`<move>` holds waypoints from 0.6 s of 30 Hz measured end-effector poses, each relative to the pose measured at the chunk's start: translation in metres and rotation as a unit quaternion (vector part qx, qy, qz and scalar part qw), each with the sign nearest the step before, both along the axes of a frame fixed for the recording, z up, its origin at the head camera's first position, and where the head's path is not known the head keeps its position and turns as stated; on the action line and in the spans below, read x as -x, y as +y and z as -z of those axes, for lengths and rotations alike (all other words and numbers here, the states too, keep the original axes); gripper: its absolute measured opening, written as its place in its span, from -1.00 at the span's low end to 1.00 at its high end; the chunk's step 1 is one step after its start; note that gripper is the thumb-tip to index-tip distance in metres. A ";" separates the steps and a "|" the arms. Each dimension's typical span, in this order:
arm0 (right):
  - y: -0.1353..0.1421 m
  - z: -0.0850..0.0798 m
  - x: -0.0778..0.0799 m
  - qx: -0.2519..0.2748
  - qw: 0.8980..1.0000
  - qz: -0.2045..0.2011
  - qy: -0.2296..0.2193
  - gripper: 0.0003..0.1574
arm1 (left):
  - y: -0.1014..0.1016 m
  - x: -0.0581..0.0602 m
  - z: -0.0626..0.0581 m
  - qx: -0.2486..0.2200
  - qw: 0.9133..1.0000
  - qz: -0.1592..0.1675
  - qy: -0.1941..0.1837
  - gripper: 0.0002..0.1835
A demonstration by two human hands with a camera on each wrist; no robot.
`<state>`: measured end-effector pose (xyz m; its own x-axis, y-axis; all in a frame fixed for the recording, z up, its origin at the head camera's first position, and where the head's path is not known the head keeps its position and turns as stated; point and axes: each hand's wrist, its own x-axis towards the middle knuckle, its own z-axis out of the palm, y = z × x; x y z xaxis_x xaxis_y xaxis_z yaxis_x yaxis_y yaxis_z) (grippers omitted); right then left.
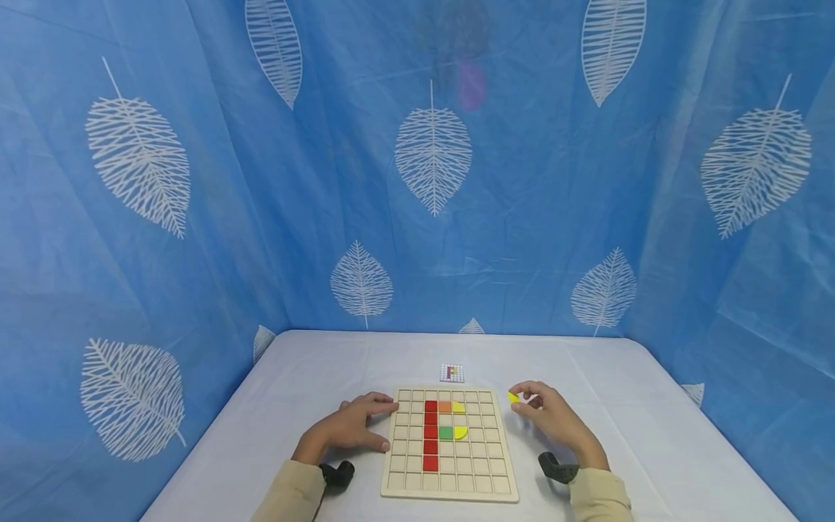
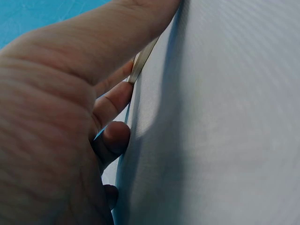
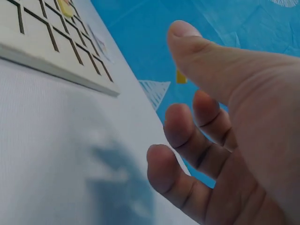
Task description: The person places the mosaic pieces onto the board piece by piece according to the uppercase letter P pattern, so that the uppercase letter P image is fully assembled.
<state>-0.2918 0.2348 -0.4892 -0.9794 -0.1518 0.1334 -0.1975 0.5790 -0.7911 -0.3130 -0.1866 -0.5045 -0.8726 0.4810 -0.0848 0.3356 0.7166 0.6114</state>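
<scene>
A pale wooden grid board [image 1: 450, 496] lies flat before me. My left hand [image 1: 352, 424] rests at its left edge, fingers and thumb extended and apart; the left wrist view shows fingertips right at the board's side. Right of the board, my right hand [image 1: 551, 417] pinches a small yellow tile [image 1: 513, 397] between thumb and fingers, raised over the table. In the right wrist view the thumb hides most of this tile [image 3: 181, 77]. Set in the grid are a column of red tiles [image 1: 430, 447], an orange tile [image 1: 445, 407], a green tile [image 1: 446, 433] and two yellow rounded tiles [image 1: 461, 433].
Behind the board lies a small card [image 1: 452, 373] printed with a coloured grid pattern. Everything sits on a white-covered table [image 1: 346, 355]. Blue curtains [image 1: 515, 217] with white leaf prints hang at the back and both sides. Each wrist wears a black strap device [image 1: 557, 469].
</scene>
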 end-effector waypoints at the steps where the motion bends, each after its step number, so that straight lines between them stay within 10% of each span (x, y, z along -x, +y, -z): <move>1: -0.001 0.000 0.001 0.002 1.000 0.001 0.005 -0.64 | 0.000 0.000 0.000 0.000 1.000 -0.001 0.001 -0.11; 18: -0.030 -0.010 0.002 0.014 0.999 0.009 0.052 -0.67 | 0.001 -0.002 -0.002 0.001 1.000 0.006 0.006 -0.11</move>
<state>-0.2942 0.2045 -0.4793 -0.9626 -0.1284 0.2384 -0.2687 0.5611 -0.7829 -0.3115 -0.1860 -0.5021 -0.8674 0.4919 -0.0760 0.3518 0.7140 0.6054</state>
